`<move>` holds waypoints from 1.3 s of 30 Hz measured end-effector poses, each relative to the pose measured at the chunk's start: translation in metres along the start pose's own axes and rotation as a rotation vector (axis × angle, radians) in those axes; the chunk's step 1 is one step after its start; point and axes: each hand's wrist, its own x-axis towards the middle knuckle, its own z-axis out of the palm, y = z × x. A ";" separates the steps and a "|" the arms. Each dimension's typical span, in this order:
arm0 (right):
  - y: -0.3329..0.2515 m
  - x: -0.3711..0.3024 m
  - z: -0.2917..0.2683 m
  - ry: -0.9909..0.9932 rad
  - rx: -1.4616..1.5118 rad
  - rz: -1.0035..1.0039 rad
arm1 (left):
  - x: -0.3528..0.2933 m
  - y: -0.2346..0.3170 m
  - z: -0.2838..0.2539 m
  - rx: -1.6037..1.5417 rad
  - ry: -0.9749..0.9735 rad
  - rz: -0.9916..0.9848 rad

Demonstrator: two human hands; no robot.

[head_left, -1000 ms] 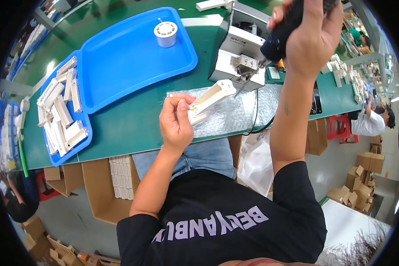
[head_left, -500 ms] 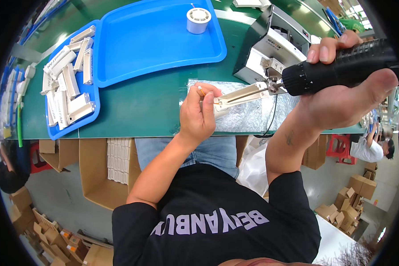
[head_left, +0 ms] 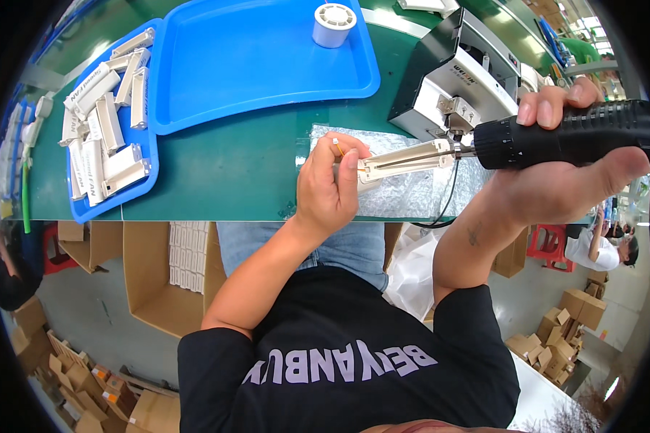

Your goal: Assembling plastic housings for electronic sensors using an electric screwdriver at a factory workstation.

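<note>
My left hand (head_left: pixel 329 180) is closed round the near end of a white plastic housing (head_left: pixel 404 162), a long open channel tilted up to the right. A small white plug on orange wires (head_left: pixel 337 146) pokes out between the fingers. In my right hand (head_left: pixel 556 173) lies a black electric screwdriver (head_left: pixel 570 133), pointing left. Its long thin bit runs along inside the channel toward the left hand; the tip is hard to make out. Just behind the housing's far end stands a black and silver screw feeder (head_left: pixel 455 79).
Several white housings lie in a narrow blue tray (head_left: pixel 87 211) at left. A larger blue tray (head_left: pixel 231 65) holds a round white fan part (head_left: pixel 334 26). Bubble wrap (head_left: pixel 404 195) covers the green table (head_left: pixel 224 173) under the hands. Below stands a carton (head_left: pixel 162 307) with white pieces.
Both hands, with the screwdriver and the housing, sit slightly farther right. The whole view has also shifted a little. The bit remains inside the housing's channel.
</note>
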 end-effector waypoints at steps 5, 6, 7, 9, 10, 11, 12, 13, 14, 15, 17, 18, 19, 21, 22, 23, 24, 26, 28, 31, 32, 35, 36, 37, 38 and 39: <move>0.002 -0.002 -0.004 -0.008 0.073 0.039 | -0.002 0.003 0.002 -0.005 -0.002 -0.008; 0.004 -0.002 -0.004 0.000 0.055 0.007 | -0.002 0.003 0.001 -0.003 -0.003 -0.008; 0.004 -0.003 -0.005 0.001 0.056 0.008 | -0.003 0.003 0.001 -0.001 -0.009 -0.009; 0.004 -0.006 -0.007 -0.020 0.089 0.044 | -0.003 0.004 0.000 0.007 -0.015 -0.010; 0.005 -0.006 -0.007 -0.019 0.095 0.045 | -0.004 0.003 -0.001 -0.006 -0.008 -0.014; 0.006 -0.008 -0.006 -0.035 0.165 0.081 | -0.004 0.003 -0.002 -0.019 0.001 -0.020; 0.006 -0.007 -0.005 -0.047 0.229 0.109 | -0.002 0.003 -0.002 -0.020 -0.004 -0.013; 0.007 -0.007 -0.005 -0.042 0.229 0.102 | -0.001 0.004 -0.003 -0.005 -0.006 -0.045; 0.006 -0.007 -0.003 -0.032 0.213 0.116 | 0.001 0.005 -0.003 0.010 -0.008 -0.077; 0.004 -0.007 -0.005 -0.009 0.206 0.118 | 0.003 0.007 -0.002 0.015 -0.023 -0.052; -0.002 -0.005 -0.003 0.063 0.179 0.059 | 0.008 0.010 0.004 -0.009 -0.005 -0.013; 0.002 -0.005 0.002 0.112 0.149 0.037 | 0.009 0.007 0.002 -0.004 0.002 -0.036; 0.002 -0.007 0.007 0.160 0.109 0.010 | 0.008 0.006 -0.001 -0.001 -0.009 -0.014; 0.004 -0.006 0.015 0.157 0.163 -0.051 | 0.011 0.008 -0.007 0.094 -0.092 -0.093; 0.007 -0.002 0.012 0.092 0.230 -0.052 | 0.014 0.012 -0.007 0.097 -0.102 -0.062; 0.006 0.002 0.012 0.110 0.270 -0.022 | 0.020 0.016 -0.008 0.104 -0.152 -0.106; 0.003 0.008 0.001 0.026 0.456 0.036 | 0.027 0.019 -0.012 0.116 -0.197 -0.149; -0.015 0.022 -0.028 -0.036 0.776 -0.023 | 0.044 0.024 -0.029 0.132 -0.290 -0.252; -0.031 0.034 -0.057 -0.096 0.887 -0.174 | 0.072 0.023 -0.055 0.186 -0.259 -0.310; -0.032 0.029 -0.082 -0.071 0.680 -0.195 | 0.136 -0.002 -0.077 -0.020 0.082 -0.524; -0.024 0.021 -0.068 0.115 0.663 -0.159 | 0.158 -0.019 -0.094 -0.143 0.212 -0.577; -0.018 0.014 -0.043 0.152 0.320 -0.115 | 0.230 -0.077 -0.118 -0.507 0.529 -0.759; -0.008 0.012 -0.041 0.142 0.378 -0.096 | 0.248 -0.079 -0.120 -0.507 0.576 -0.755; -0.004 0.010 -0.038 0.132 0.335 -0.100 | 0.261 -0.080 -0.120 -0.507 0.621 -0.754; -0.001 0.009 -0.034 0.123 0.300 -0.122 | 0.267 -0.083 -0.131 -0.520 0.628 -0.695; 0.002 0.008 -0.032 0.118 0.255 -0.145 | 0.269 -0.086 -0.138 -0.534 0.628 -0.644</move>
